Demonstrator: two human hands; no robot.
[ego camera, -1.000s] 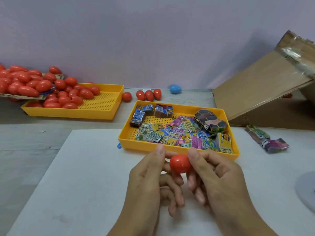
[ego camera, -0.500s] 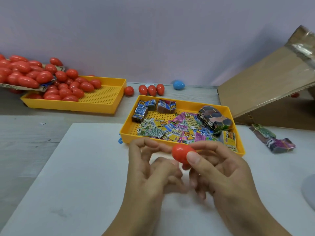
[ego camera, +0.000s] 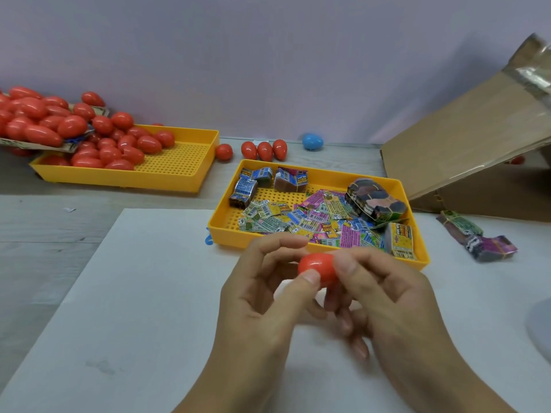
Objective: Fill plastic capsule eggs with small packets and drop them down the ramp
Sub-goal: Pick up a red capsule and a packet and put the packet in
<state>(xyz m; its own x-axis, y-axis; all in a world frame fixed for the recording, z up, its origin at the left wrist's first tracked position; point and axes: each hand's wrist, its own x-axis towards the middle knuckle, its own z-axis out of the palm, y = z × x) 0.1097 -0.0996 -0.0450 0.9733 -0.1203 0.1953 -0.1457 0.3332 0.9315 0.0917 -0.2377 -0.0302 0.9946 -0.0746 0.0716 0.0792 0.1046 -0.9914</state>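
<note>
Two bare hands in view, left hand and right hand. No gloves, rings, watch or bands seen. Forearms bare to frame edge; no sleeve visible. Fingers slim, nails short, unpainted, trimmed near tip. No marks or plasters showing on either hand.

Fingers hide much of the red egg.

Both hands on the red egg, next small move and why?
Probably carry the red capsule egg right to the cardboard ramp and release it. It looks closed, no packet in either hand, pinched between the left hand and right hand. Whether it is filled cannot be seen.
</note>
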